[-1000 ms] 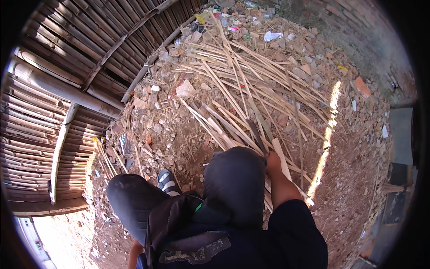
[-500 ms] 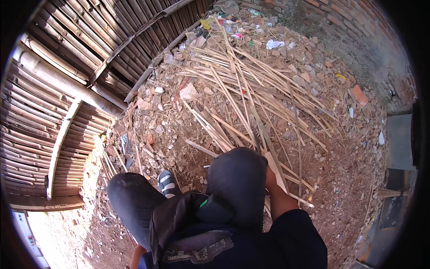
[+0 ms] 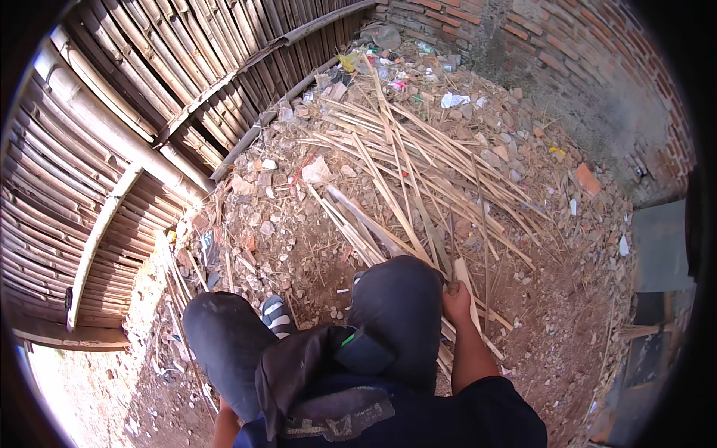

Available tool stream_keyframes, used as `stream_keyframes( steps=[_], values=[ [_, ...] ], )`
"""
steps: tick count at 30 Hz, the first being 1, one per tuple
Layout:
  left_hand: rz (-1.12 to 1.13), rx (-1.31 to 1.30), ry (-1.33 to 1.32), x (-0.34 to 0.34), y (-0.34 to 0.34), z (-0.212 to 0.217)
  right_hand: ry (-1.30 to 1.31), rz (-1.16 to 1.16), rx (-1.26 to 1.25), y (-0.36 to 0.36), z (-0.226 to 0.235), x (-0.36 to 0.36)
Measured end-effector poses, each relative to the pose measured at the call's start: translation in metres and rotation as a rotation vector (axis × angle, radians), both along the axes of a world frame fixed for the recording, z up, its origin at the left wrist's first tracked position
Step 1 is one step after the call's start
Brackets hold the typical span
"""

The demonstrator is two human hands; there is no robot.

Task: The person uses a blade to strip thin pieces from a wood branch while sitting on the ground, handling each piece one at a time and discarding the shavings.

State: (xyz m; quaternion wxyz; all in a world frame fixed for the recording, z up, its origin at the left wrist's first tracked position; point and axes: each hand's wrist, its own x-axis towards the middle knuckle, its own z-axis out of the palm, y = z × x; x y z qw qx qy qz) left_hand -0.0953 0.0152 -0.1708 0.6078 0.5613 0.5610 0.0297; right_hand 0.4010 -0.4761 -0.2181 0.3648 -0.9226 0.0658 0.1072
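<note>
1. Fingers of the right hand point(image 3: 457, 302) wrap around a flat bamboo strip point(image 3: 466, 282) just beside the raised right knee point(image 3: 399, 299).
2. That strip rises from the near edge of the bamboo strip pile point(image 3: 403, 160) spread over rubble-strewn ground point(image 3: 299, 254).
3. Left hand is hidden below the lap; its grip cannot be told.
4. A bamboo wall point(image 3: 127, 127) curves along the left, a brick wall point(image 3: 590, 52) at upper right.

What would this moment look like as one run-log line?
right hand: gripping a flat bamboo strip beside the knee | left hand: not in view | ahead: pile of bamboo strips on rubble | left: bamboo fence
</note>
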Motion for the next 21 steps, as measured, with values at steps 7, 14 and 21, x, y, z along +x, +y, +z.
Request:
stream_keyframes(
  steps=[7,14,21],
  values=[
    [0.225,0.421,-0.071,0.060,0.086,0.037,-0.192,-0.122,0.267,0.001,0.078,0.033],
    [0.033,0.744,-0.768,0.221,0.089,0.190,-0.210,-0.037,0.637,0.047,0.146,0.045],
    [-0.516,1.027,-0.903,0.340,0.019,0.250,-0.326,0.210,0.391,0.089,0.236,0.020]
  ],
)
